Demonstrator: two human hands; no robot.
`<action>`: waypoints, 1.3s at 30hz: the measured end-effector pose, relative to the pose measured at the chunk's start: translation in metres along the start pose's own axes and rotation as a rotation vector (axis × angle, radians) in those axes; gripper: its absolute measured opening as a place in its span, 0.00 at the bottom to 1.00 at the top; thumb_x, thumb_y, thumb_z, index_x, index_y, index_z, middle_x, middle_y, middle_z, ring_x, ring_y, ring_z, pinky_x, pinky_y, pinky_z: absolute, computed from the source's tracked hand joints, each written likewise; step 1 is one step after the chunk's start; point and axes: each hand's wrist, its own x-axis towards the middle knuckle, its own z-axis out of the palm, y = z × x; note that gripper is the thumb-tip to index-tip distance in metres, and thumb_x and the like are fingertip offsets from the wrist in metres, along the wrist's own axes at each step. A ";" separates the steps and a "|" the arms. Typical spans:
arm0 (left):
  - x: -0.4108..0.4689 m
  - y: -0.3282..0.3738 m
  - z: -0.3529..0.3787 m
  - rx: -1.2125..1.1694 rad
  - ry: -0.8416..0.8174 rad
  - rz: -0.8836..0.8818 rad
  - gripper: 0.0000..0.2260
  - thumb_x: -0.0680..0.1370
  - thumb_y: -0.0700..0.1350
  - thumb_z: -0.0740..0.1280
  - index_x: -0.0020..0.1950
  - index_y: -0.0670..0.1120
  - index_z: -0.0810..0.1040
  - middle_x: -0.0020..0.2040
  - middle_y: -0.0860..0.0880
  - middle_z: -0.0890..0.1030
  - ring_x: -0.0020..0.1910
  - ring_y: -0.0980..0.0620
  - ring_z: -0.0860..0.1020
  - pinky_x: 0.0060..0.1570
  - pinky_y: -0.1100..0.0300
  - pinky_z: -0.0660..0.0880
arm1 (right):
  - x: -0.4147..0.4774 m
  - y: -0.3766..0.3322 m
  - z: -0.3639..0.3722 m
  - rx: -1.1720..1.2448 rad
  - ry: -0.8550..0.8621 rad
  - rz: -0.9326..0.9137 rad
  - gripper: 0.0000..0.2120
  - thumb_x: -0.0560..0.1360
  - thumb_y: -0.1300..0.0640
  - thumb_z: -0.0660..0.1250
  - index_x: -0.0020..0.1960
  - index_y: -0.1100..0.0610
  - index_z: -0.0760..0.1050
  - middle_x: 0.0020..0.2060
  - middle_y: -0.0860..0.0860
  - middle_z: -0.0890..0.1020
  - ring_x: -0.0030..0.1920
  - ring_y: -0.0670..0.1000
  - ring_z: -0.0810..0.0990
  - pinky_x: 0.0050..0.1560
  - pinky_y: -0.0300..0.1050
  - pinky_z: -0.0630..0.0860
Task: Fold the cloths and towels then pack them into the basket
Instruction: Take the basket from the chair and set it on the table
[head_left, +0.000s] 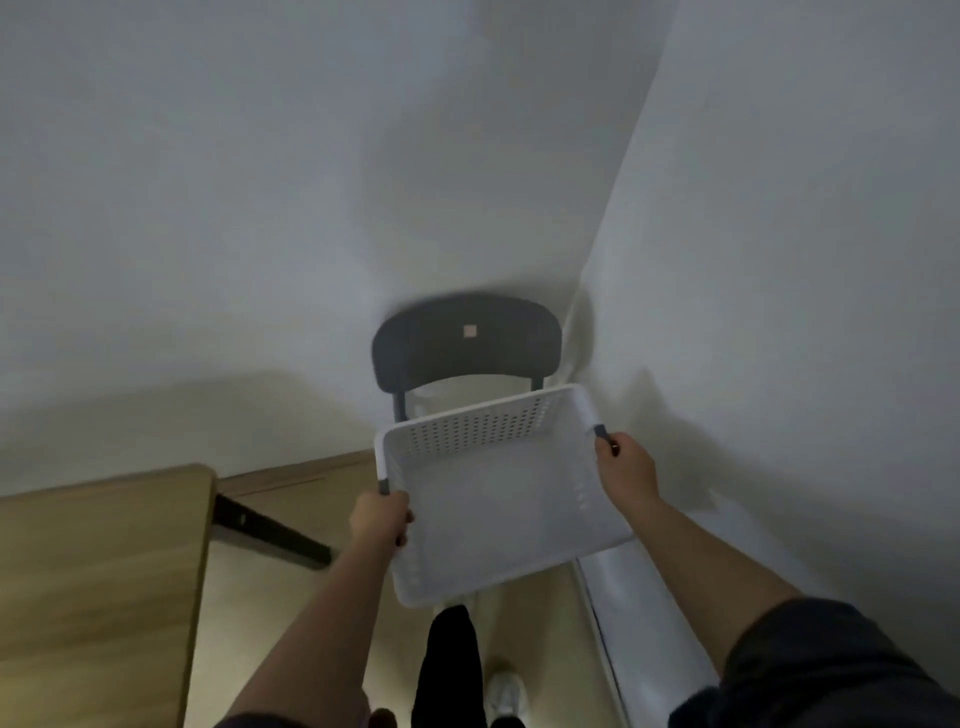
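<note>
A white perforated plastic basket (498, 499) hangs in the air in front of me, over the seat of a grey chair. Nothing lies inside it. My left hand (379, 519) grips its left rim at the grey handle. My right hand (626, 467) grips the right rim at the other grey handle. No cloths or towels show in this view.
A grey chair (467, 343) stands in the corner against white walls. A wooden table (98, 571) with a black leg brace (270, 530) fills the lower left. My leg and shoe (504, 691) stand on the wooden floor. A white wall runs close along the right.
</note>
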 end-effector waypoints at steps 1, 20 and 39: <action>-0.011 -0.015 -0.005 -0.029 -0.032 -0.041 0.04 0.78 0.34 0.58 0.50 0.36 0.72 0.33 0.42 0.72 0.27 0.48 0.68 0.28 0.56 0.67 | -0.010 0.000 -0.003 -0.016 -0.018 -0.027 0.15 0.82 0.50 0.54 0.45 0.59 0.72 0.35 0.51 0.74 0.34 0.48 0.71 0.30 0.40 0.64; -0.151 -0.190 -0.093 -0.205 -0.023 -0.057 0.04 0.78 0.34 0.58 0.47 0.38 0.71 0.39 0.40 0.75 0.33 0.44 0.76 0.35 0.50 0.79 | -0.184 0.003 0.001 -0.182 -0.045 -0.295 0.14 0.79 0.54 0.58 0.56 0.58 0.78 0.46 0.55 0.81 0.44 0.55 0.79 0.44 0.49 0.77; -0.305 -0.351 -0.171 -0.666 0.058 0.121 0.11 0.77 0.37 0.59 0.60 0.41 0.69 0.51 0.41 0.77 0.47 0.42 0.80 0.38 0.53 0.80 | -0.459 0.048 0.088 0.480 -0.487 0.059 0.26 0.73 0.68 0.54 0.66 0.46 0.64 0.54 0.52 0.78 0.45 0.54 0.80 0.36 0.54 0.82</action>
